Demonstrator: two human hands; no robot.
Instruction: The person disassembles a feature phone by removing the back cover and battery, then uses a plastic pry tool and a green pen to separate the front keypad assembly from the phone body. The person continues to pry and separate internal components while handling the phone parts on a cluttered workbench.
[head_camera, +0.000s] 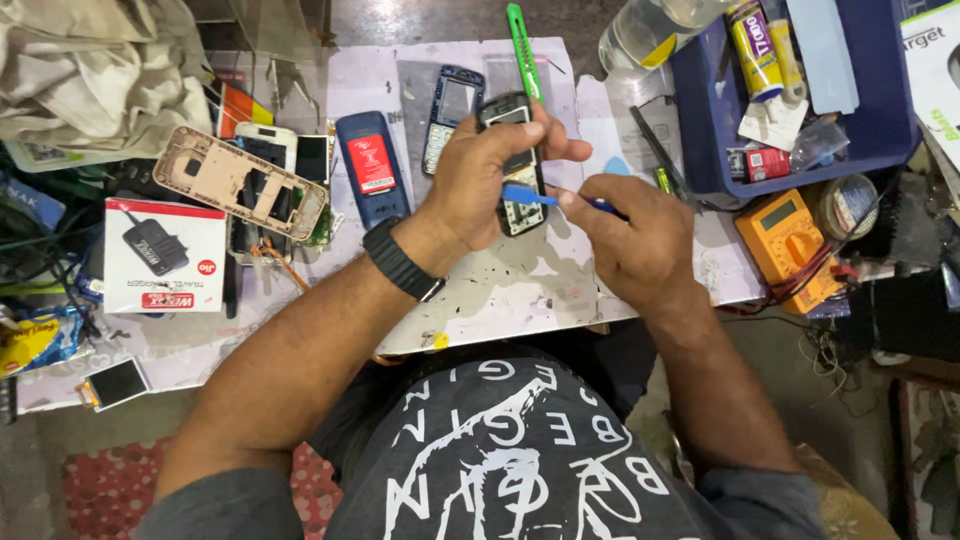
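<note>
On the cluttered workbench (520, 290), my left hand (480, 180) is gripping a phone (518, 165) while my right hand (630, 235) is pinching a blue tool (527, 196) against it.

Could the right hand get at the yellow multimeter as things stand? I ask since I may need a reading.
Probably yes. The multimeter lies just beyond the right hand with nothing between them, but that hand holds a blue tool and would have to drop it first.

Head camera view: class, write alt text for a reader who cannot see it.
A left hand grips a small black opened mobile phone over a cluttered white worktable while the right hand pushes a thin blue plastic pry tool against it. A dark blue phone back cover and orange multimeter lie nearby.
</note>
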